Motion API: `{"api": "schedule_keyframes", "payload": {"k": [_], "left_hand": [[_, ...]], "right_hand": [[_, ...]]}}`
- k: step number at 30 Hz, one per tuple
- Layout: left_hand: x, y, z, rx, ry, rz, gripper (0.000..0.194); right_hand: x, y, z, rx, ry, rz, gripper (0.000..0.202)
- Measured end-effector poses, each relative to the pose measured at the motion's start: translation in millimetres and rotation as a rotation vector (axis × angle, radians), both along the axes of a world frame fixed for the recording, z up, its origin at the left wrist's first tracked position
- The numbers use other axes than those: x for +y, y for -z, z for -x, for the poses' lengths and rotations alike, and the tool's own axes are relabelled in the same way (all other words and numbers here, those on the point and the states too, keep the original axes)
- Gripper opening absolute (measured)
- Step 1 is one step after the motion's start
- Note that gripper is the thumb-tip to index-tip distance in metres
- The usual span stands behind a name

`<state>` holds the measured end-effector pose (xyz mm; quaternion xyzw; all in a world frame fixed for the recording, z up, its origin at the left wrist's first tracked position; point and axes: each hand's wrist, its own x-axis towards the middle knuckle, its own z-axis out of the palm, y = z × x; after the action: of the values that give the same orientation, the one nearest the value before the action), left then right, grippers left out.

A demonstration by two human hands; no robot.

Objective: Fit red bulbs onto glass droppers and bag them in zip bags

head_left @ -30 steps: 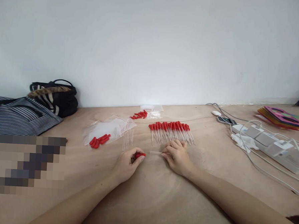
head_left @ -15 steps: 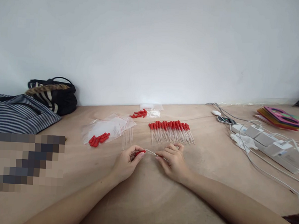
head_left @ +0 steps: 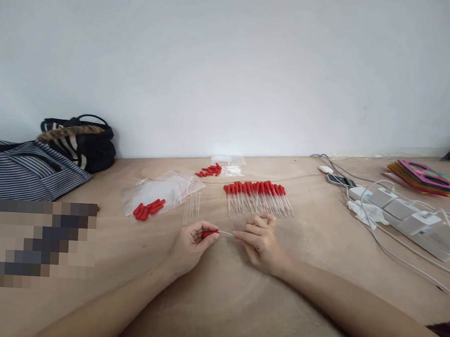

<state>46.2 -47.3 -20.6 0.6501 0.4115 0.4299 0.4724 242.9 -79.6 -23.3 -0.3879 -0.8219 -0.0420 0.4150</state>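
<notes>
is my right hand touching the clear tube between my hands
Touching: the head view shows the right hand pinching the clear tube, which sticks out from its grip.

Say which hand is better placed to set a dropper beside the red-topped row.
Probably the right hand: it is nearer the row of red-topped droppers, holding the clear tube. The left hand, gripping the red bulb, sits farther left, near the loose clear tubes.
</notes>
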Motion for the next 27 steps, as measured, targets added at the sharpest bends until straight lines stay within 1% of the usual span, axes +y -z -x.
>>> {"api": "schedule_keyframes", "payload": {"k": [4,8,14,19,23,27], "left_hand": [[-2.4,0.9,0.0,-0.016,0.017,0.022,0.013],[-4.3,1.8,0.5,-0.012,0.038,0.030,0.013],[-5.1,3.2,0.0,0.043,0.055,0.027,0.016],[-4.9,4.1,-1.0,0.081,0.050,0.004,0.016],[-5.9,1.1,-1.5,0.094,0.047,-0.006,0.013],[-5.3,-1.6,-0.4,0.160,0.061,-0.022,0.013]], "right_hand": [[1.8,-4.0,-4.0,-0.069,-0.033,-0.051,0.023],[2.8,-7.3,-6.5,-0.110,-0.055,-0.105,0.023],[3.5,-7.9,-6.7,-0.191,-0.053,-0.091,0.025],[5.5,-6.4,-3.0,-0.180,-0.063,-0.085,0.027],[4.6,-5.6,-0.5,-0.148,-0.083,-0.093,0.026],[4.7,-5.2,0.0,-0.152,-0.079,-0.092,0.024]]}}
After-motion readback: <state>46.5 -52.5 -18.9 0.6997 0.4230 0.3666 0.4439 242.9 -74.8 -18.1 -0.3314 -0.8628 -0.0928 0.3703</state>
